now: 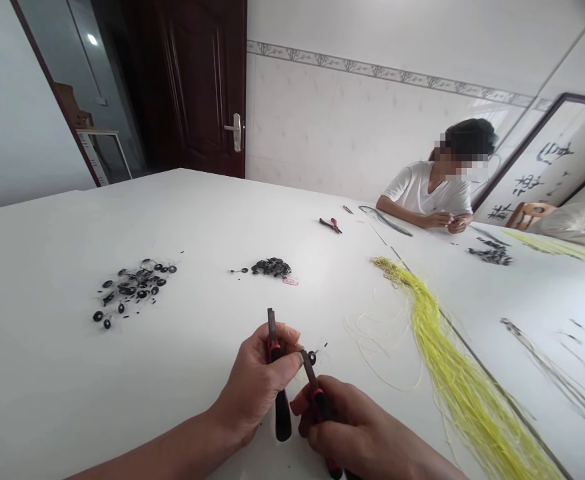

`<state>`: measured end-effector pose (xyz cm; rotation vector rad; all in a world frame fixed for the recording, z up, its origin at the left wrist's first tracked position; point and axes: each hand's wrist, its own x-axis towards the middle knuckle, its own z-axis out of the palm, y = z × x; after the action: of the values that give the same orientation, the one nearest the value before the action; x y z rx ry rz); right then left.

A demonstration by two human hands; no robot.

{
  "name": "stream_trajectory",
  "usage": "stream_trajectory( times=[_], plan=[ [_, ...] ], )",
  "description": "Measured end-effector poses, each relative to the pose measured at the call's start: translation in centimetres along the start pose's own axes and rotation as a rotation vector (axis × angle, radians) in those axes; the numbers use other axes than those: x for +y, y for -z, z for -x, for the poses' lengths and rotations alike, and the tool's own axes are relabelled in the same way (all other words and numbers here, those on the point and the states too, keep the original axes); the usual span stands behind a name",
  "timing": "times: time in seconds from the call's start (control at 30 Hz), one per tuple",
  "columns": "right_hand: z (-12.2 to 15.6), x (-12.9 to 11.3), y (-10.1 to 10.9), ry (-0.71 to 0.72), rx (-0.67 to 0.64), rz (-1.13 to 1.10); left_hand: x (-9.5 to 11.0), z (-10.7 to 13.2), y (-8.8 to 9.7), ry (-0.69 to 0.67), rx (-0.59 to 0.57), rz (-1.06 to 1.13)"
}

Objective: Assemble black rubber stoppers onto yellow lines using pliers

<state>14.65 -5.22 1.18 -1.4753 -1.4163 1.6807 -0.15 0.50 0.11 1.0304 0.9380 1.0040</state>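
Holding black-red pliers [282, 419], the left hand [257, 372] pinches beside the second pliers [317, 395] in the right hand [355, 417]; a black disc [312, 358], just right of the left fingertips [292, 364] (whether held, I can't tell), might slip if their pinch loosens.

A dark reddish-brown wooden door with raised panels [197, 87] carries a silver metal lever handle [236, 132]. Right of the door runs a pale, glossy tiled wall [312, 113], crossed by a grey patterned border strip [347, 65]. Farther right hang dark-framed white panels with black brush characters [532, 167], above a light-brown wooden chair back [527, 215]. Left of the door, a small bright white spot of light [92, 39] shows above a white-framed stand [107, 143], beyond which stands a plain pale bluish wall [12, 120]. A broad, smooth white table [47, 387] spreads before the door.
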Motion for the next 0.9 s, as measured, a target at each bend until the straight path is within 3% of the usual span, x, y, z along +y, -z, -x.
stream_trajectory(
  times=[0.17, 0.5, 0.7, 0.9],
  plan=[
    [-0.5, 0.2, -0.1, 0.018, 0.003, -0.064, 0.0, 0.0, -0.1, -0.010, -0.007, 0.011],
    [-1.5, 1.4, -0.3, 0.012, 0.062, 0.021, -0.1, -0.2, 0.1, -0.026, -0.054, -0.003],
    [-1.5, 0.2, -0.2, 0.014, -0.052, -0.105, 0.1, -0.3, 0.1, -0.026, -0.039, -0.011],
    [-1.6, -0.2, -0.1, 0.024, -0.058, -0.177, 0.2, -0.6, 0.1, -0.027, -0.007, -0.033]
  ],
)
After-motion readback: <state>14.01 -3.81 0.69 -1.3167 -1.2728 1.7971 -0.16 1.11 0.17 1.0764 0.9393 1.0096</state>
